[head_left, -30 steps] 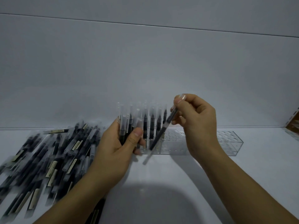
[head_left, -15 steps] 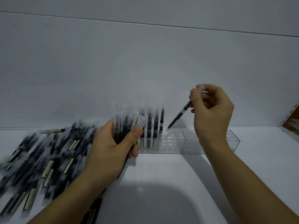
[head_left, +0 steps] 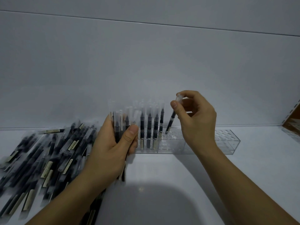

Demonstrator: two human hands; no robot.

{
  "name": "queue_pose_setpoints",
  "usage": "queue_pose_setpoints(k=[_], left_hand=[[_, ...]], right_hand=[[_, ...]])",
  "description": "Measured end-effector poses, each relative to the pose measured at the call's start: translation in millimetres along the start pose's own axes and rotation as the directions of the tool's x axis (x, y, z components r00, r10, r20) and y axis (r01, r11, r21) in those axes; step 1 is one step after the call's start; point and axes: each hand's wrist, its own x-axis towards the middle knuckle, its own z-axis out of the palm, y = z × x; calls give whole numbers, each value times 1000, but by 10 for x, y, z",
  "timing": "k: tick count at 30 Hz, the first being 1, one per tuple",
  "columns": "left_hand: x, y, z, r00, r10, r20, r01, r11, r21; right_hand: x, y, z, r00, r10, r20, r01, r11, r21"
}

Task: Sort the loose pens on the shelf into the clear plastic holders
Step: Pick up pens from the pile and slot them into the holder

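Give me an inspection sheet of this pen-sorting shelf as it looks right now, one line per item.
Surface: white shelf, shadowed near the front.
Job's things: clear holder near the back; upright pens fill its left holes; loose pens piled at left.
Clutter: nothing seen.
Hands: left hand grips a bundle of pens; right hand pinches a single pen, tip down at the holder's top beside the upright pens.
Cables: nothing seen.
Surroundings: plain grey wall; brown object cut off at the right edge.
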Motion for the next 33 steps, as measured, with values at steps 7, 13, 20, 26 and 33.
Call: queue_pose_setpoints(k=[7,13,20,26,33], left_hand=[[2,27,-22,999,45,-4,-45,997,63],[10,33,-35,998,55,18,-57,994,95],[-15,75,-19,1000,10,25,-11,999,37],[-9,64,-28,1000,6,21,-6,1000,31],[-5,66,-17,999,30,22,-30,999,37]], right_hand=[[-3,69,37,999,8,53,-5,998,-59],[-33,94,75,991,11,130,6,992,-128],[-130,51,117,994,34,108,-11,979,-205],[-244,-246,174,996,-54,75,54,999,-4],[-349,-411,205,900,65,430,-238,902,362]])
